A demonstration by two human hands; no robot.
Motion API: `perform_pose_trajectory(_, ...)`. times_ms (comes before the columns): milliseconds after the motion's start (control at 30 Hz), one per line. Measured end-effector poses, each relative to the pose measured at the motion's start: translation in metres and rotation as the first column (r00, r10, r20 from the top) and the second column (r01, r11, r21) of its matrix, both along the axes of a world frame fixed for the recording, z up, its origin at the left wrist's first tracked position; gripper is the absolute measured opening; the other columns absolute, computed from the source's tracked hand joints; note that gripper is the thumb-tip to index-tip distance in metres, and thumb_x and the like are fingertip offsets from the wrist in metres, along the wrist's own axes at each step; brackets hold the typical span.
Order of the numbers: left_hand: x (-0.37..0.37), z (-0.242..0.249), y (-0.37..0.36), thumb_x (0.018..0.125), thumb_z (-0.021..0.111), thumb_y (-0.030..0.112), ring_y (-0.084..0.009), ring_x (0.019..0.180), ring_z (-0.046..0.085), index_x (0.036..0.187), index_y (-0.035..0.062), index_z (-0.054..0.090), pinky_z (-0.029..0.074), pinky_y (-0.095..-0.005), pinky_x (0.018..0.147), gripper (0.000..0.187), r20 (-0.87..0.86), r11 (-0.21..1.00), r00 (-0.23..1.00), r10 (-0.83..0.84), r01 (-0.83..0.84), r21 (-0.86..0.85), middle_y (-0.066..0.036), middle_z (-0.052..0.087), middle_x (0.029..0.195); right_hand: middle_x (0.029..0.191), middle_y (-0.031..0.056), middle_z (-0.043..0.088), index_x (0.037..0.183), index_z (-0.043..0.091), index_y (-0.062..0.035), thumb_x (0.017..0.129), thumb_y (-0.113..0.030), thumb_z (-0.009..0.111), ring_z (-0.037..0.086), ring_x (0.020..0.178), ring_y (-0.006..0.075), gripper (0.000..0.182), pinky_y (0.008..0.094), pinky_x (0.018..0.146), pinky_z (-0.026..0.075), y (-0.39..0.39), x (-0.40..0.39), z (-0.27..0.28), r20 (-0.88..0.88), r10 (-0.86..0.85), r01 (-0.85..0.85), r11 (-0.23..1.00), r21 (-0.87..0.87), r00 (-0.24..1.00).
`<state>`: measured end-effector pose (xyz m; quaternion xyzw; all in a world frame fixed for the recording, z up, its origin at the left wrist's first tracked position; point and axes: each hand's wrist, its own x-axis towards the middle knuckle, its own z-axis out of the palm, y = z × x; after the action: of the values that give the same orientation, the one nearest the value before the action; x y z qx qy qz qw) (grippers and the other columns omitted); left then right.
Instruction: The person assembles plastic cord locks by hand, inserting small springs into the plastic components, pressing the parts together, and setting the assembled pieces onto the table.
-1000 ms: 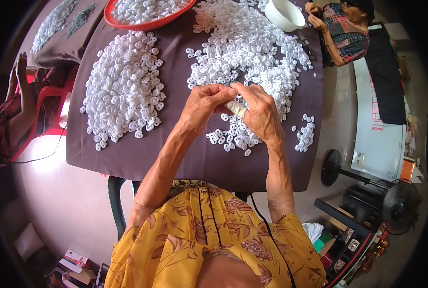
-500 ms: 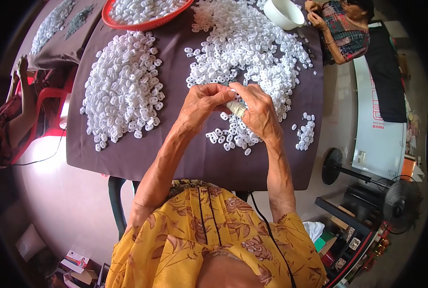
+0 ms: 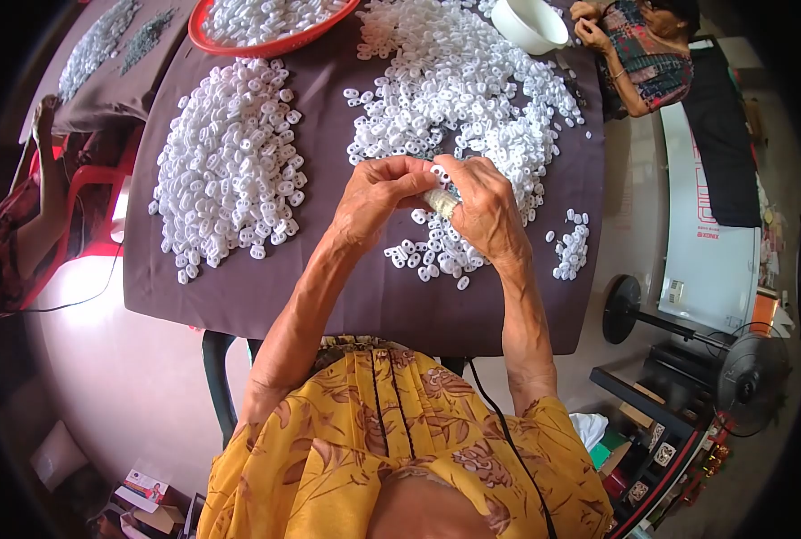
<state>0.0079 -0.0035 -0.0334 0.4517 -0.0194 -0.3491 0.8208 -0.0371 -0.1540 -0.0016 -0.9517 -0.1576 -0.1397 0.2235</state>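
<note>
My left hand and my right hand meet over the brown cloth. Between their fingertips is a small white plastic piece with dark holes, pinched by both. A pale wrap covers a finger of my right hand. Beyond and beneath the hands spreads a large pile of white pieces. Another pile of white pieces lies to the left, and a small cluster sits at the right edge.
A red basin of white pieces and a white bowl stand at the far side. One person works at the upper right; another person's arm shows at left. The table's brown cloth reaches the near edge.
The white piece between my fingertips shows more of its holed face. My right fingers have shifted slightly. At the left, the other person's hand has changed position.
</note>
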Motion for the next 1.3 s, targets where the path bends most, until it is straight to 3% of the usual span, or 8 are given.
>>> perform_pose_trajectory(233, 0.000, -0.001, -0.001, 0.080, 0.062, 0.013, -0.0140, 0.068, 0.059, 0.087, -0.0044, 0.061, 0.050, -0.0270, 0.065, 0.019, 0.064, 0.998, 0.998, -0.007, 0.003, 0.069, -0.008, 0.061, 0.077, 0.072, 0.0126, 0.059, 0.097, 0.053, -0.0017, 0.063, -0.001, 0.068, 0.058, 0.070, 0.0292, 0.037, 0.0374, 0.063, 0.046, -0.001, 0.000, -0.003, 0.010, 0.016, -0.016, 1.000, -0.018, 1.000)
perform_pose_trajectory(400, 0.001, -0.003, -0.001, 0.081, 0.063, 0.016, -0.0133, 0.065, 0.058, 0.084, -0.0030, 0.061, 0.051, -0.0275, 0.063, 0.020, -0.070, 0.999, 0.997, -0.017, 0.015, -0.035, -0.007, 0.060, 0.074, 0.072, 0.0129, 0.060, 0.097, 0.054, -0.0009, 0.062, 0.003, 0.066, 0.058, 0.069, 0.0287, 0.037, 0.0376, 0.063, 0.046, -0.002, 0.000, -0.005, 0.026, 0.024, -0.024, 1.000, -0.014, 0.999)
perform_pose_trajectory(767, -0.002, -0.007, -0.005, 0.080, 0.064, 0.015, -0.0117, 0.065, 0.057, 0.082, -0.0008, 0.062, 0.050, -0.0256, 0.061, 0.016, -0.082, 1.000, 0.996, 0.025, -0.027, -0.013, -0.005, 0.059, 0.073, 0.081, 0.0133, 0.061, 0.098, 0.054, 0.0018, 0.060, 0.007, 0.062, 0.058, 0.076, 0.0291, 0.039, 0.0381, 0.067, 0.046, -0.005, -0.001, -0.004, 0.044, 0.025, -0.021, 0.997, -0.079, 0.999)
perform_pose_trajectory(933, -0.003, -0.010, -0.006, 0.080, 0.064, 0.015, -0.0117, 0.065, 0.056, 0.082, -0.0001, 0.062, 0.050, -0.0252, 0.060, 0.015, -0.088, 0.999, 0.996, 0.015, -0.019, -0.045, -0.004, 0.058, 0.074, 0.077, 0.0126, 0.059, 0.097, 0.055, 0.0003, 0.061, 0.003, 0.065, 0.057, 0.073, 0.0291, 0.037, 0.0375, 0.064, 0.046, -0.007, -0.002, -0.003, 0.021, 0.040, -0.039, 0.997, -0.060, 0.999)
perform_pose_trajectory(1000, -0.002, -0.011, -0.005, 0.081, 0.061, 0.015, -0.0141, 0.069, 0.057, 0.084, -0.0005, 0.060, 0.050, -0.0312, 0.068, 0.015, -0.097, 0.998, 0.995, -0.012, 0.007, -0.058, -0.005, 0.058, 0.077, 0.076, 0.0126, 0.059, 0.097, 0.055, 0.0001, 0.062, 0.002, 0.065, 0.057, 0.072, 0.0292, 0.036, 0.0375, 0.063, 0.046, -0.007, -0.002, -0.004, 0.002, 0.034, -0.034, 0.998, -0.058, 0.999)
perform_pose_trajectory(1067, -0.003, -0.010, -0.005, 0.082, 0.061, 0.016, -0.0133, 0.067, 0.057, 0.084, -0.0007, 0.060, 0.051, -0.0289, 0.065, 0.017, -0.117, 0.996, 0.993, 0.000, -0.010, -0.083, -0.004, 0.058, 0.075, 0.075, 0.0125, 0.058, 0.096, 0.055, -0.0001, 0.063, 0.001, 0.066, 0.057, 0.071, 0.0292, 0.035, 0.0376, 0.062, 0.046, -0.007, -0.001, -0.003, -0.016, 0.031, -0.032, 0.998, -0.055, 0.999)
perform_pose_trajectory(1133, -0.003, -0.009, -0.005, 0.082, 0.061, 0.018, -0.0125, 0.066, 0.057, 0.083, -0.0009, 0.061, 0.051, -0.0266, 0.061, 0.019, -0.139, 0.994, 0.990, 0.011, -0.026, -0.107, -0.003, 0.057, 0.074, 0.066, 0.0098, 0.054, 0.084, 0.054, -0.0007, 0.064, -0.001, 0.064, 0.055, 0.061, 0.0261, 0.022, 0.0357, 0.058, 0.045, -0.004, 0.000, 0.001, 0.086, 0.049, -0.048, 0.999, -0.007, 0.995)
perform_pose_trajectory(1300, -0.003, -0.009, -0.005, 0.084, 0.059, 0.020, -0.0123, 0.065, 0.058, 0.085, -0.0013, 0.061, 0.052, -0.0260, 0.061, 0.021, -0.174, 0.990, 0.985, 0.004, -0.029, -0.141, -0.004, 0.057, 0.073, 0.070, 0.0112, 0.056, 0.089, 0.054, -0.0003, 0.064, -0.004, 0.067, 0.056, 0.066, 0.0279, 0.028, 0.0370, 0.059, 0.046, -0.003, -0.001, 0.002, 0.043, 0.037, -0.036, 0.999, -0.005, 0.998)
